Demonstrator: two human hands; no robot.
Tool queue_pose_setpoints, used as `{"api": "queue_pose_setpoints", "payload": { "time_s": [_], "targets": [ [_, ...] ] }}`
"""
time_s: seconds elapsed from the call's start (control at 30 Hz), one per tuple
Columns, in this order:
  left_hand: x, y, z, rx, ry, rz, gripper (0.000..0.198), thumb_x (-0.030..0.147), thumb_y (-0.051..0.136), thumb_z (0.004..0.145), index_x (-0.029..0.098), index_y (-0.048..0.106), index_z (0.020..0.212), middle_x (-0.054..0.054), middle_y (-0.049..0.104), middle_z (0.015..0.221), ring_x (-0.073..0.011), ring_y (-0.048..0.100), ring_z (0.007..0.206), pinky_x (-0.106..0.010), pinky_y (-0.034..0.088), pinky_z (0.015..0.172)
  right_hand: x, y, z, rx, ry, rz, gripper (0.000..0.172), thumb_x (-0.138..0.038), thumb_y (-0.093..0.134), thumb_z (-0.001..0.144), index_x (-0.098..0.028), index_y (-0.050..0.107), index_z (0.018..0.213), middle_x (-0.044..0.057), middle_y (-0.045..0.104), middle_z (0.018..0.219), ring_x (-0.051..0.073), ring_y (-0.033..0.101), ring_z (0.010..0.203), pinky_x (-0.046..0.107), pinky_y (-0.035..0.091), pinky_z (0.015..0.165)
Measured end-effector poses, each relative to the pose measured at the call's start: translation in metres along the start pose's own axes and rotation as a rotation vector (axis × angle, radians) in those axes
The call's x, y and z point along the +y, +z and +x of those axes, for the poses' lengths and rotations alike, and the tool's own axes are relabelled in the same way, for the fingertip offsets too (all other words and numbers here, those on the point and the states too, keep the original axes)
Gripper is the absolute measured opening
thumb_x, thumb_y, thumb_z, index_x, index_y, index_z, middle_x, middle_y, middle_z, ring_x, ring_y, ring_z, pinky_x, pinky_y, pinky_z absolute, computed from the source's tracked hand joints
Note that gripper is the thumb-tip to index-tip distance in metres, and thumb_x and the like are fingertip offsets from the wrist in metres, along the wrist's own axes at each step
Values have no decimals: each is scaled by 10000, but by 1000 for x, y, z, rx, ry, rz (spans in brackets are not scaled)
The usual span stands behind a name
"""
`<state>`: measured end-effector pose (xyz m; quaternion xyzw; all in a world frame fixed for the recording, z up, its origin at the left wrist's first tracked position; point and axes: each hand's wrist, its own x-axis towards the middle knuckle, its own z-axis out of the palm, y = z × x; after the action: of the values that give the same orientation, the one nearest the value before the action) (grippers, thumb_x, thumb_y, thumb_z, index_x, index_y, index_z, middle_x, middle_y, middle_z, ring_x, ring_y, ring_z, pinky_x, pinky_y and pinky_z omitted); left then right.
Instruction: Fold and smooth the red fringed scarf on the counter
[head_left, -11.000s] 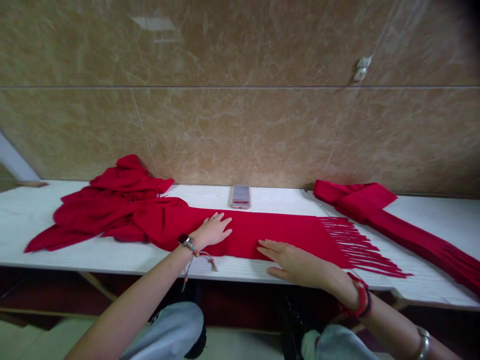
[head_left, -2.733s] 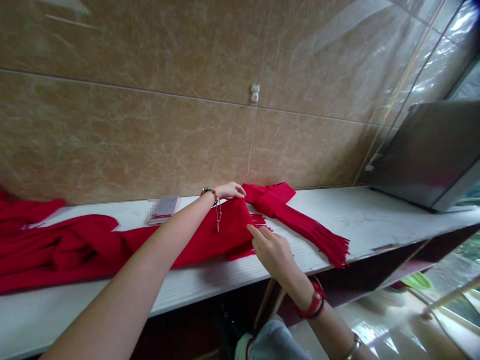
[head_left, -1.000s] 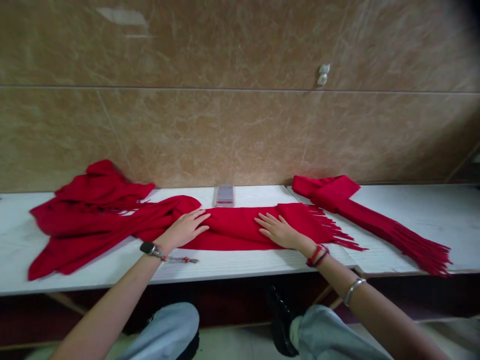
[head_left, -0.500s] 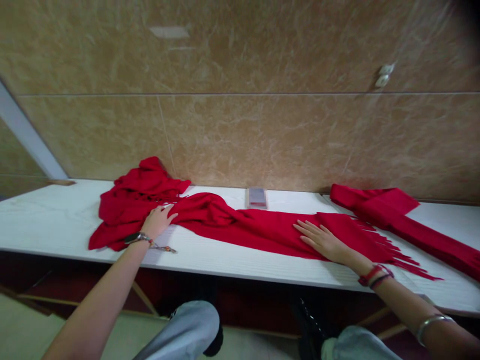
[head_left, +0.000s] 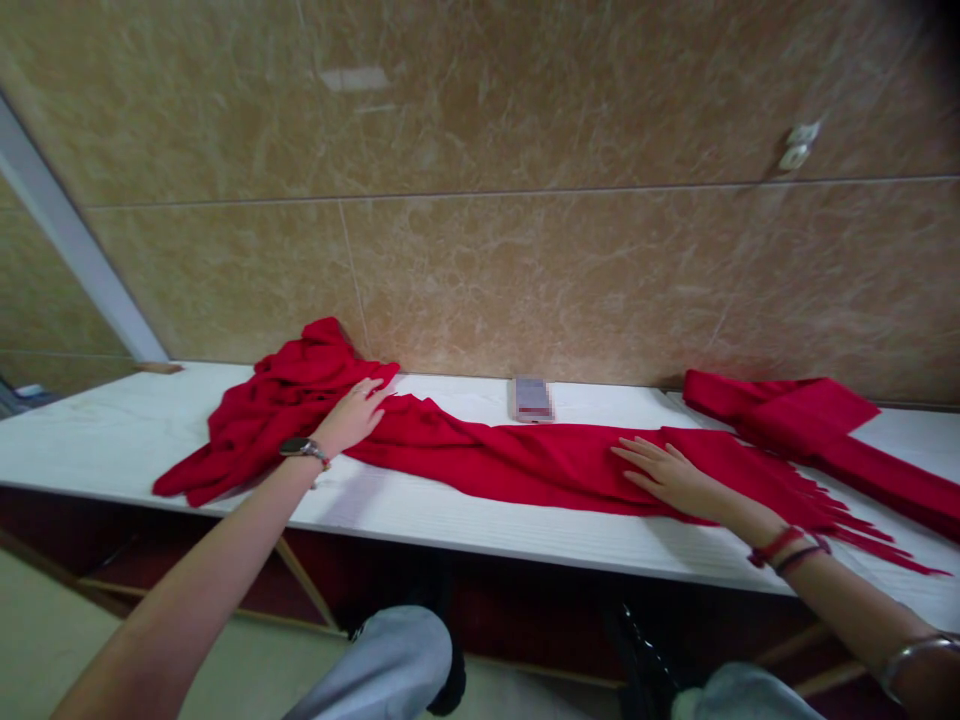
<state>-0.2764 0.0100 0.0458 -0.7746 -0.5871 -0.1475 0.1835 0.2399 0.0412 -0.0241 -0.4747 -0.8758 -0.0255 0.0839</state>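
A long red scarf (head_left: pixel 517 462) lies stretched along the white shelf (head_left: pixel 465 520), with a fringe at its right end and a bunched heap at its left. My left hand (head_left: pixel 351 416) reaches onto the edge of that heap with fingers apart. My right hand (head_left: pixel 670 476) lies flat and open on the scarf near the fringed end, pressing it down.
A second red scarf (head_left: pixel 817 430) lies folded at the right of the shelf. A phone (head_left: pixel 531 399) rests against the tiled wall behind the scarf. Below the shelf my knees show above a pale floor.
My left hand has slid further left and up onto the bunched heap. My right hand stays flat near the fringe. The view has swung slightly left.
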Motion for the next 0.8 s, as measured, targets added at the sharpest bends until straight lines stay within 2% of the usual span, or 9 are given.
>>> {"api": "queue_pose_setpoints", "payload": {
  "time_s": [0.1, 0.17, 0.27, 0.33, 0.43, 0.53, 0.63, 0.73, 0.8],
  "targets": [
    [67, 12, 25, -101, 285, -104, 387, 169, 391, 862, 185, 446, 1245, -66, 391, 1357, -200, 307, 1260, -329, 251, 1036, -42, -20, 15, 87, -105, 122, 476, -400, 318, 885, -165, 447, 1278, 112, 469, 1308, 228, 373, 1236, 441, 323, 1010],
    [105, 19, 37, -171, 424, -145, 447, 137, 446, 834, 235, 416, 1269, -42, 383, 1370, -184, 278, 1281, -335, 256, 1031, -71, -25, 23, 66, -224, 197, 473, -400, 354, 882, -160, 440, 1281, 102, 472, 1307, 210, 405, 1213, 396, 353, 1003],
    [143, 28, 43, -231, 501, -185, 478, 77, 452, 805, 248, 439, 1252, -44, 502, 1253, -173, 391, 1201, -342, 289, 1003, -101, -17, 29, 67, -316, 232, 454, -363, 413, 872, -141, 458, 1265, 118, 492, 1286, 218, 432, 1191, 405, 360, 999],
    [152, 33, 42, -216, 466, -211, 467, 36, 435, 779, 216, 490, 1207, -57, 562, 1118, -169, 491, 1066, -320, 344, 954, -107, -7, 29, 115, -316, 242, 410, -316, 419, 875, -142, 485, 1240, 121, 521, 1253, 219, 451, 1173, 426, 364, 995],
    [153, 36, 35, -145, 381, -240, 397, 29, 441, 754, 182, 563, 1099, -60, 551, 1009, -167, 526, 932, -299, 403, 880, -105, 2, 27, 202, -329, 237, 334, -242, 410, 876, -158, 556, 1165, 113, 536, 1232, 211, 473, 1150, 419, 384, 981],
    [152, 33, 29, -93, 364, -226, 301, 65, 489, 744, 168, 594, 1005, -58, 534, 984, -176, 511, 921, -314, 393, 885, -102, 1, 24, 279, -362, 193, 289, -187, 409, 868, -156, 627, 1055, 117, 536, 1224, 216, 477, 1138, 403, 408, 955],
    [156, 24, 29, -84, 416, -215, 252, 95, 545, 719, 168, 603, 953, -49, 539, 963, -181, 498, 942, -347, 330, 953, -100, -4, 21, 340, -376, 181, 262, -159, 430, 855, -168, 651, 995, 103, 587, 1142, 207, 524, 1066, 385, 440, 904],
    [161, 15, 31, -89, 452, -208, 308, 125, 570, 716, 187, 590, 1017, -42, 540, 952, -181, 498, 950, -382, 276, 996, -98, -10, 16, 343, -376, 199, 241, -147, 450, 844, -171, 654, 970, 83, 630, 1038, 180, 567, 960, 334, 466, 845],
    [165, 11, 31, -104, 468, -205, 340, 143, 573, 728, 202, 579, 1062, -42, 541, 954, -183, 495, 959, -362, 304, 973, -96, -16, 11, 308, -370, 193, 235, -137, 460, 835, -168, 652, 968, 74, 644, 983, 168, 577, 914, 303, 474, 812]
  ]
}}
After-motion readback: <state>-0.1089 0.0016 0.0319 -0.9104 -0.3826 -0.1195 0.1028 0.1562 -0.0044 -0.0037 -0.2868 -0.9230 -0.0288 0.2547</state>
